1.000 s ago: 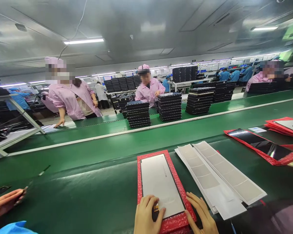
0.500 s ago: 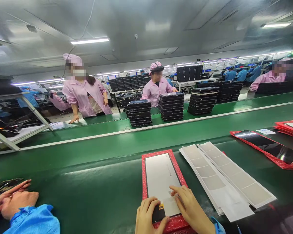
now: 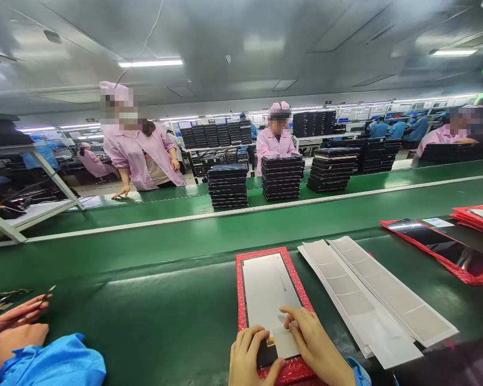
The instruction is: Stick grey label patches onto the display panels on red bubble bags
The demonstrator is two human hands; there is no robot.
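Green conveyor belts [image 3: 145,284] run across a long, brightly lit factory floor, with stacks of black panels [image 3: 280,178] on the far belt and co-workers in pink smocks beyond. On the near belt, a white-backed display panel [image 3: 269,297] lies in a red foam tray [image 3: 241,289], its lower end under both hands. The left hand [image 3: 251,360] sits at the panel's bottom edge, its fingers curled over the dark end beside a small yellow label [image 3: 270,342]. The right hand [image 3: 316,343] lies on the white face, fingers extended and slightly spread, with no clear pinch. Just right of the tray, strips of grey pads [image 3: 370,289] sit in rows on white liners; no grey pad shows on the panel, and how much work remains cannot be told
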